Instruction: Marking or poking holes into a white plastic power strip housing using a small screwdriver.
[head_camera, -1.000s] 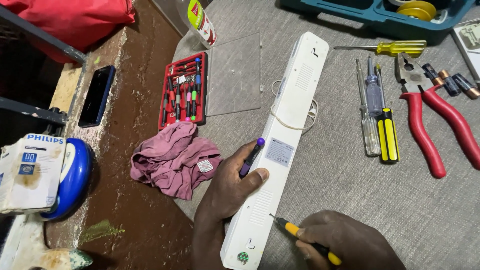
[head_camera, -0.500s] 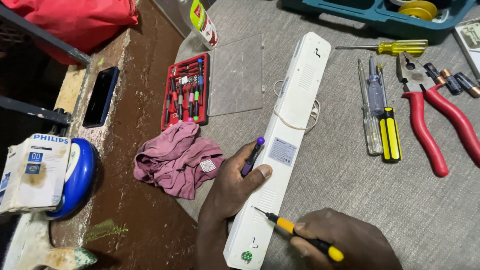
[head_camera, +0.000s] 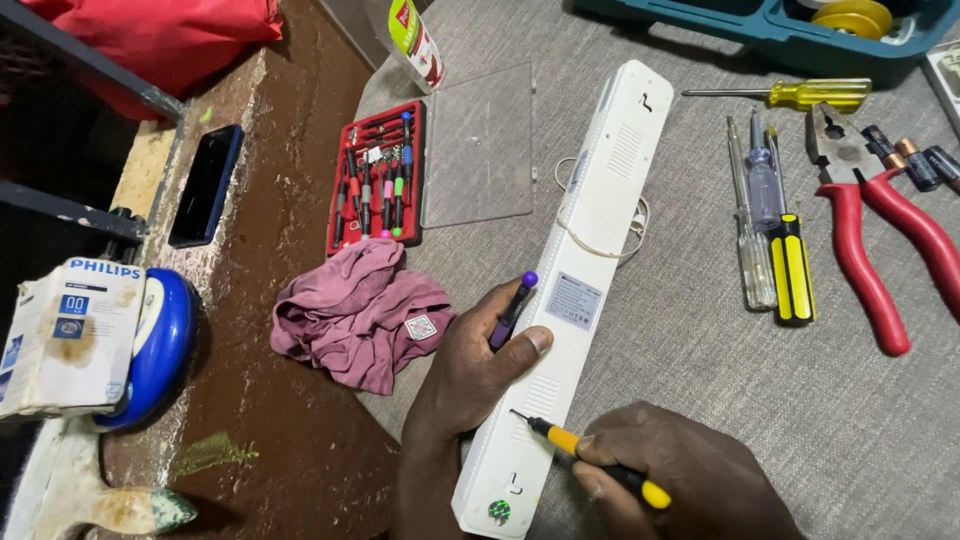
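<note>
Gripping a small yellow-and-black screwdriver (head_camera: 590, 455), the right hand (head_camera: 680, 470) has brought its tip further left onto the long white plastic light bar (head_camera: 580, 300), suggesting work at a screw point. The left hand (head_camera: 470, 375) clamps the bar's near end, a purple pen-shaped tool (head_camera: 512, 310) tucked in its fingers. Beyond, the bar lies diagonally across grey cloth (head_camera: 700, 330), casing closed, with a label and vent slots.

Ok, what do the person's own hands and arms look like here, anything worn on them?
Both are bare. The left hand and right hand show no gloves, rings or watch, and no sleeve on the visible forearms. The left thumbnail looks short and plain. No markings show.
</note>
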